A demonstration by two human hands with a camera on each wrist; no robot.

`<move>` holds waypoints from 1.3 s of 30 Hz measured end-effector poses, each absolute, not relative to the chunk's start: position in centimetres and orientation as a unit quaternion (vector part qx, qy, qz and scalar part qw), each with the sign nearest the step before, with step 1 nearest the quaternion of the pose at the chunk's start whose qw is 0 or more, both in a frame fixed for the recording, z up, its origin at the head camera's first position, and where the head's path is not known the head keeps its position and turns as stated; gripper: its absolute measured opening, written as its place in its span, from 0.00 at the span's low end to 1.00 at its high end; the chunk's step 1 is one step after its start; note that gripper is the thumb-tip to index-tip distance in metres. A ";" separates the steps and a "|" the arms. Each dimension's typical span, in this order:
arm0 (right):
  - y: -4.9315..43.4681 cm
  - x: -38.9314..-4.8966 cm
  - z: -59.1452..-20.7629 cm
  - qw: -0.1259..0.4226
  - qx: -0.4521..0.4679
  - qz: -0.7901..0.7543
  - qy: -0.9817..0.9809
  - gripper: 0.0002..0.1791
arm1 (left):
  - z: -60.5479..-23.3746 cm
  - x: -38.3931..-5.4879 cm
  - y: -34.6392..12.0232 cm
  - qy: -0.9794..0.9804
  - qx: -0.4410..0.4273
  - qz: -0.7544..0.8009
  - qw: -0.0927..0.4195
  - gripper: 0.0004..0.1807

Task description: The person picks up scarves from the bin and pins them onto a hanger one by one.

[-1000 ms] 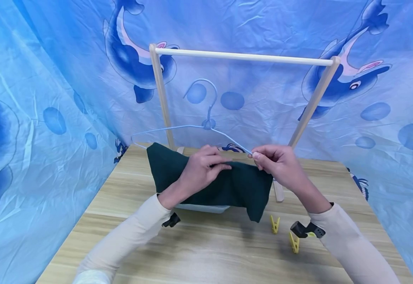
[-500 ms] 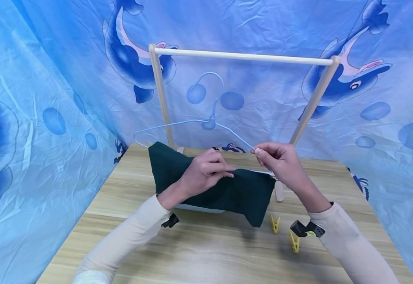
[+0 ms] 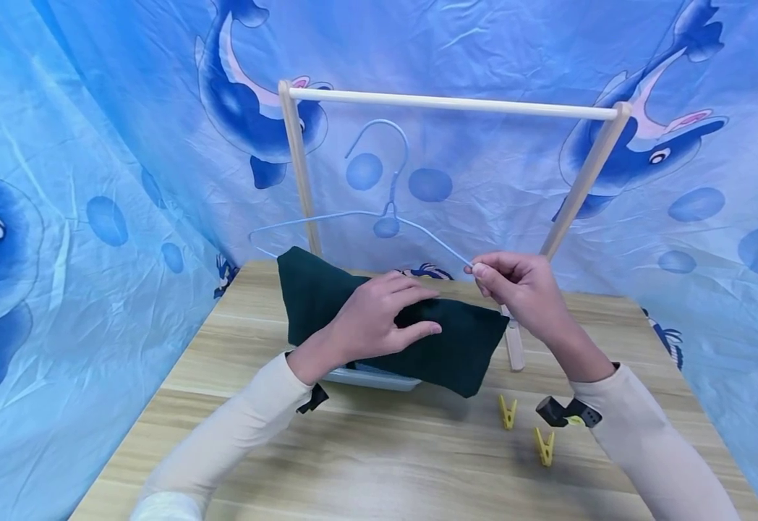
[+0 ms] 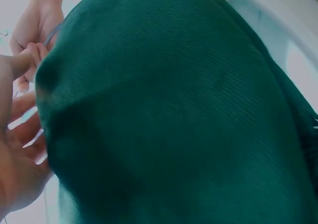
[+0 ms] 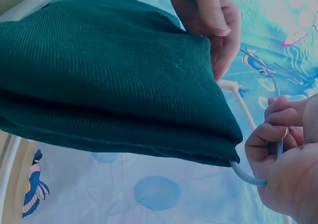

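Green cloth (image 3: 418, 340) draped over the hanger (image 3: 379, 217) bar; left hand (image 3: 379, 318) flat on it, right hand (image 3: 522, 289) fingers pinching the hanger's 3 o'clock end; rack (image 3: 450, 103) at 12 o'clock still bare, hanging left.

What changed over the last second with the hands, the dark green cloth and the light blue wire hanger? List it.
The left hand went from pinching the dark green cloth to lying on it with straighter, spread fingers. The light blue wire hanger with the cloth rose slightly, its hook nearer the wooden rail. Unchanged: the right hand pinches the hanger's right end; the two yellow clothes pegs lie on the wooden table.
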State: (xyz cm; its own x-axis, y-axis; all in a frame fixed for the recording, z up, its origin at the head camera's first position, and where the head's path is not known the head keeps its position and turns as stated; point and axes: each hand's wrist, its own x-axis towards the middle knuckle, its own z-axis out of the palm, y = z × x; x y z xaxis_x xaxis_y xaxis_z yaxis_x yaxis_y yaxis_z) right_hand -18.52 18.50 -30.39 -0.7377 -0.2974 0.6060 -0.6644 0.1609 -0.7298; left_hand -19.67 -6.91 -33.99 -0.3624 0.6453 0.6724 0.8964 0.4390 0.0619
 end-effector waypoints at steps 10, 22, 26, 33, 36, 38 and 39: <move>18.3 -18.4 -30.1 0.159 0.330 0.557 -0.746 0.09 | -33.6 -19.9 -5.5 -0.797 -0.457 -0.202 0.339 0.06; 18.2 -18.0 -30.2 0.138 0.347 0.543 -0.753 0.09 | -32.6 -19.7 -5.0 -0.849 -0.347 -0.245 0.315 0.08; 18.2 -18.0 -30.2 0.148 0.351 0.560 -0.736 0.10 | -32.9 -20.0 -4.9 -0.860 -0.359 -0.224 0.286 0.09; 18.4 -18.2 -30.1 0.165 0.332 0.574 -0.730 0.10 | -33.7 -20.3 -5.2 -0.824 -0.461 -0.179 0.278 0.19; 18.4 -18.3 -30.1 0.164 0.321 0.575 -0.735 0.09 | -34.1 -20.4 -5.2 -0.805 -0.485 -0.177 0.290 0.15; 18.4 -18.2 -30.1 0.164 0.315 0.572 -0.739 0.09 | -34.3 -20.4 -5.2 -0.793 -0.492 -0.188 0.308 0.12; 18.4 -18.2 -30.2 0.164 0.313 0.572 -0.740 0.09 | -34.4 -20.5 -5.2 -0.785 -0.495 -0.193 0.318 0.12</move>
